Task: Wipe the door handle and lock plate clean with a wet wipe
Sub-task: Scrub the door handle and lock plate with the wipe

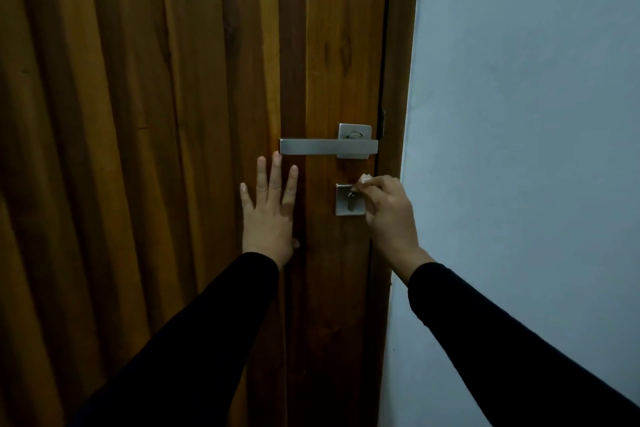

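Head: wipe [365,179] in right hand [388,208]

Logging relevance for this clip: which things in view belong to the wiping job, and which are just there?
Job: door handle; lock plate; wet wipe pinched in right hand; left hand flat on door.
Not job: key in lock; wall.

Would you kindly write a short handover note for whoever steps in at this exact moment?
Left hand: open, flat against the brown wooden door, just below the free end of the silver lever handle.
Right hand: pinching a small white wet wipe at the top right corner of the square silver lock plate.
Done: cannot tell whether the handle has been wiped.
Left: finish the lock plate, including around the keyhole; wipe the handle if unsure.
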`<action>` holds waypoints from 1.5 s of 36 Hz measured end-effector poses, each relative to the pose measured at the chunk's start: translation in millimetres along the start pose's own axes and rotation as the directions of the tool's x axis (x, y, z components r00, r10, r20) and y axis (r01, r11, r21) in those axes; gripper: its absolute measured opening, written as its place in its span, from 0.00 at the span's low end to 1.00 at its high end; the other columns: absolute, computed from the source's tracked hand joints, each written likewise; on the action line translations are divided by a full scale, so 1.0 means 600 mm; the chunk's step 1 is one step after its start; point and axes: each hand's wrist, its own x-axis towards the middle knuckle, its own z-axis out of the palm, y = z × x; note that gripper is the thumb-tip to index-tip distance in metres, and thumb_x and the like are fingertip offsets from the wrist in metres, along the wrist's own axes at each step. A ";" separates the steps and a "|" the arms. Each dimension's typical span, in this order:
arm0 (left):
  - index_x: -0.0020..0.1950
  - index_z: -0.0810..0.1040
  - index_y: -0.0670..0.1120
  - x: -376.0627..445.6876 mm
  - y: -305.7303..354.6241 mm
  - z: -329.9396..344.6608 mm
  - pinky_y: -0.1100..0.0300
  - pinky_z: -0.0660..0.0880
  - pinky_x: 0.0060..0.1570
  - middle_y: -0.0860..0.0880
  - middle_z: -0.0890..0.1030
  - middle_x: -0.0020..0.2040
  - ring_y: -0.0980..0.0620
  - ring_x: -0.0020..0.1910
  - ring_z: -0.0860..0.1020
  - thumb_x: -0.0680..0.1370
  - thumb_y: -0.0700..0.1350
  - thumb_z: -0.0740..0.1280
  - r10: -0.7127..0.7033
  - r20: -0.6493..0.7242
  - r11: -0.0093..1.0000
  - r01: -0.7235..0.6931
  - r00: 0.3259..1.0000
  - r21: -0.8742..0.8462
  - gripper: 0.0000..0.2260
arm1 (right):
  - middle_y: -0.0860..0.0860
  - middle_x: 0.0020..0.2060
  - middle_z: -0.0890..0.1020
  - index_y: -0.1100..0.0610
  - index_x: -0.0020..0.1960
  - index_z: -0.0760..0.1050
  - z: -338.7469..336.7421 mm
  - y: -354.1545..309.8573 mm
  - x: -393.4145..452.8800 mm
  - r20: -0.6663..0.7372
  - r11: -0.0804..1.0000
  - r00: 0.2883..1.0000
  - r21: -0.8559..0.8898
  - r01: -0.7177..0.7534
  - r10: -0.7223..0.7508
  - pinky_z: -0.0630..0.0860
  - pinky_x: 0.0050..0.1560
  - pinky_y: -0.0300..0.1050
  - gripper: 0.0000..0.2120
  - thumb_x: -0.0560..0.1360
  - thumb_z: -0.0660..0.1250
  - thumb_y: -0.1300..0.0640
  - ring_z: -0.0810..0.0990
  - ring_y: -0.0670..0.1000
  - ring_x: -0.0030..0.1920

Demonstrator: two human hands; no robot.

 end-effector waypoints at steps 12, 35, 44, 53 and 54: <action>0.69 0.22 0.51 0.000 -0.001 0.003 0.39 0.34 0.66 0.46 0.17 0.66 0.42 0.67 0.22 0.67 0.56 0.75 0.005 -0.011 1.000 -0.005 1.000 0.003 0.60 | 0.61 0.42 0.78 0.67 0.53 0.79 0.031 -0.012 -0.055 -0.052 0.991 0.990 0.002 -0.131 0.131 0.74 0.41 0.44 0.12 0.70 0.65 0.73 0.76 0.59 0.41; 0.70 0.23 0.50 0.003 0.000 0.008 0.38 0.35 0.66 0.44 0.20 0.69 0.41 0.68 0.23 0.66 0.56 0.75 0.004 -0.035 1.000 -0.004 0.999 0.013 0.61 | 0.54 0.45 0.79 0.62 0.50 0.80 0.055 -0.049 -0.056 -0.108 0.848 0.856 0.245 -0.470 0.506 0.64 0.34 0.18 0.08 0.75 0.65 0.65 0.72 0.43 0.41; 0.70 0.23 0.49 0.003 0.000 0.008 0.38 0.36 0.66 0.44 0.20 0.68 0.41 0.68 0.23 0.66 0.56 0.75 0.011 -0.034 1.000 -0.010 0.999 0.017 0.61 | 0.54 0.45 0.79 0.60 0.50 0.80 0.074 -0.067 -0.053 -0.067 0.849 0.870 0.268 -0.455 0.488 0.65 0.39 0.25 0.06 0.74 0.66 0.64 0.73 0.43 0.42; 0.70 0.23 0.50 0.001 -0.001 0.006 0.38 0.35 0.66 0.45 0.20 0.68 0.42 0.68 0.23 0.67 0.56 0.74 0.016 -0.037 1.000 -0.016 0.999 0.005 0.60 | 0.50 0.47 0.81 0.57 0.53 0.80 0.072 -0.082 -0.048 0.039 0.893 0.931 0.270 -0.359 0.363 0.67 0.37 0.21 0.09 0.74 0.67 0.62 0.74 0.40 0.45; 0.70 0.23 0.50 0.001 -0.002 0.005 0.39 0.35 0.66 0.45 0.20 0.68 0.42 0.68 0.23 0.67 0.56 0.74 0.018 -0.034 1.000 -0.018 0.999 0.005 0.59 | 0.49 0.48 0.81 0.56 0.53 0.80 0.070 -0.085 -0.046 0.038 0.902 0.944 0.284 -0.324 0.327 0.68 0.39 0.20 0.09 0.74 0.67 0.62 0.74 0.39 0.45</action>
